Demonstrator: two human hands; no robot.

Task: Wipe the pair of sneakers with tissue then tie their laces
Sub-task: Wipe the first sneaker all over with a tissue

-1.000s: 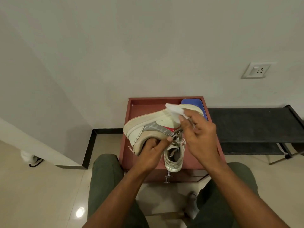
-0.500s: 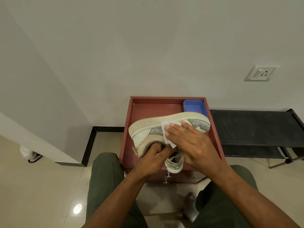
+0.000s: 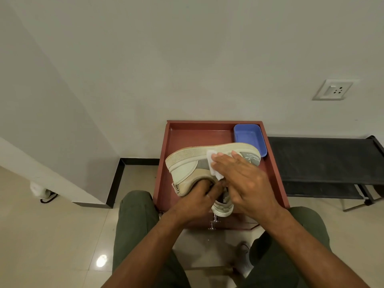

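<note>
A beige and grey sneaker (image 3: 187, 165) is held on its side above the red-brown table (image 3: 272, 171), sole towards the wall. My left hand (image 3: 197, 198) grips it from below, fingers reaching into the shoe's opening. My right hand (image 3: 243, 179) lies flat on the sneaker's side and presses a white tissue (image 3: 214, 165) against it with straight fingers. The second sneaker (image 3: 223, 207) stands on the table under my hands, only its toe end showing.
A blue plastic tray (image 3: 249, 136) sits in the table's far right corner. A black bench (image 3: 324, 161) stands to the right against the wall. A wall socket (image 3: 332, 92) is above it. My knees flank the table's front edge.
My right hand went from holding the tissue above the sneaker to pressing it flat on the shoe's side, then slid it up towards the sole. The sneaker rolled further onto its side.
</note>
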